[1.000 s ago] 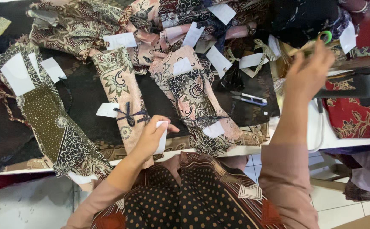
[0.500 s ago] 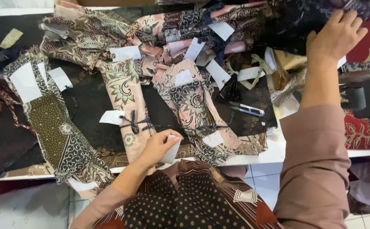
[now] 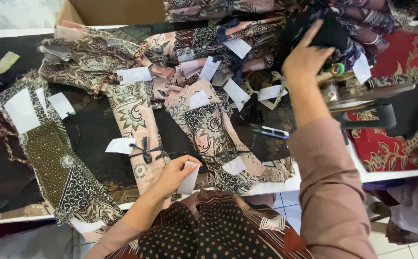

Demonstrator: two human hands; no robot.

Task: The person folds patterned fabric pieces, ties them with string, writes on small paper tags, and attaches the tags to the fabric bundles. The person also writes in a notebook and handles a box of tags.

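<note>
My left hand (image 3: pixel 173 176) pinches a small white paper tag (image 3: pixel 189 178) at the near table edge, next to a pink patterned fabric bundle (image 3: pixel 139 129) tied with dark string. Far across the table, my right hand (image 3: pixel 306 56) grips a dark folded cloth (image 3: pixel 325 29) on the heap of patterned fabric bundles. A brown dotted cloth (image 3: pixel 209 230) lies over my lap below the table edge.
Many batik fabric bundles with white tags (image 3: pixel 240 47) cover the black table (image 3: pixel 94 129). Small thread snips (image 3: pixel 269 131) lie right of centre. A red patterned cloth (image 3: pixel 391 144) and a sewing machine part (image 3: pixel 369 93) sit at the right. A cardboard box (image 3: pixel 115 10) stands behind.
My right hand has moved left and closed on the dark cloth at the far pile. My left hand keeps the white tag at the table edge. The view shifted slightly.
</note>
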